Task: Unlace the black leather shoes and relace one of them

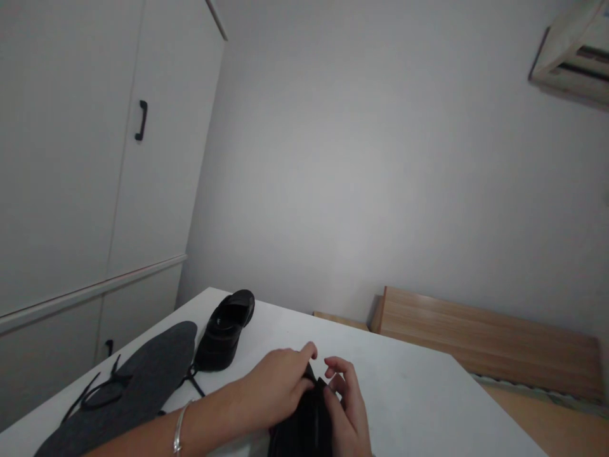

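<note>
Both of my hands are on a black shoe [304, 428] at the bottom middle of the head view, on a white table [419, 393]. My left hand [276, 384], with a silver bracelet on the wrist, curls its fingers over the shoe's top edge. My right hand [349, 403] pinches the same edge from the right, fingers bent. A second black shoe [225, 330] stands farther back to the left, its opening facing up. Beside it lies a dark grey insole [137, 387] with a black lace [98, 392] looped across it.
White cupboard doors [95, 158] with black handles fill the left side. A plain white wall is behind the table. A light wooden board [480, 333] lies beyond the table's far right edge. An air conditioner [575, 54] hangs at the top right.
</note>
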Motion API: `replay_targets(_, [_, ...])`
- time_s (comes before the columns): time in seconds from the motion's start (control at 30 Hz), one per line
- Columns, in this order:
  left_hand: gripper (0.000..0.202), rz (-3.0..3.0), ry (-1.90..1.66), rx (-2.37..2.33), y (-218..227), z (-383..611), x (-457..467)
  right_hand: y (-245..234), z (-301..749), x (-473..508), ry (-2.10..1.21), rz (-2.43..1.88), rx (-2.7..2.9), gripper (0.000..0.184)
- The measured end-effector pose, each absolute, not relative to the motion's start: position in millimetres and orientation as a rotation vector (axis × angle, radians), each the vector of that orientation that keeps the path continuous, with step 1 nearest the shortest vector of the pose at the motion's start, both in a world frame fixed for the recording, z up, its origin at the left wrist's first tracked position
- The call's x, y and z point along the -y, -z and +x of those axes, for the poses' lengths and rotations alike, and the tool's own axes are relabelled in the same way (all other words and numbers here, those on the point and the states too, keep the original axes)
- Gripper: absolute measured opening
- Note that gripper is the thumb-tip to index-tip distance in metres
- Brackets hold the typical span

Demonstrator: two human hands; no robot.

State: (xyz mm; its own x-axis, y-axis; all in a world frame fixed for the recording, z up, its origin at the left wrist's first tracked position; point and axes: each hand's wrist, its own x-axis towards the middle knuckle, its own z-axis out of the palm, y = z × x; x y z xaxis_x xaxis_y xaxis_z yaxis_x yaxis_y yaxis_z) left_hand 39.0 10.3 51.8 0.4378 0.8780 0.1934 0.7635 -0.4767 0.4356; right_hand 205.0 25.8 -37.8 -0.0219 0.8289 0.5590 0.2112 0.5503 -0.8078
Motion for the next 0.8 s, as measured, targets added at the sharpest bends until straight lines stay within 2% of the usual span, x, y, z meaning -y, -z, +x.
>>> replay_targets(0.07, [0.036,2.331,-0.691,-1.467,-46,37,-21,41,204,-26,-0.646,-0.915,1.514,0.030])
replay_targets(0.23, [0.058,2.306,-0.985,-1.358,-45,26,-31,39,203,-27,-0.679,-0.913,1.515,0.036])
replay_targets(0.33, [0.044,2.305,-1.119,-1.438,-58,-9,-31,36,203,-27,-0.633,-0.916,1.549,0.034])
replay_targets(0.43, [0.027,2.264,-0.860,-1.895,-65,-70,-31,35,202,-25,-0.588,-0.929,1.575,0.032])
replay_targets(0.57, [0.024,2.024,-0.645,-2.250,-46,-151,-26,34,202,-23,-0.559,-0.933,1.611,0.029])
replay_targets(0.7, [0.035,1.870,-0.516,-2.317,-12,-186,-22,30,207,-23,-0.524,-0.912,1.724,0.028])
replay_targets(0.8, [0.046,1.836,-0.545,-2.281,1,-188,-24,24,211,-23,-0.501,-0.893,1.802,0.026])
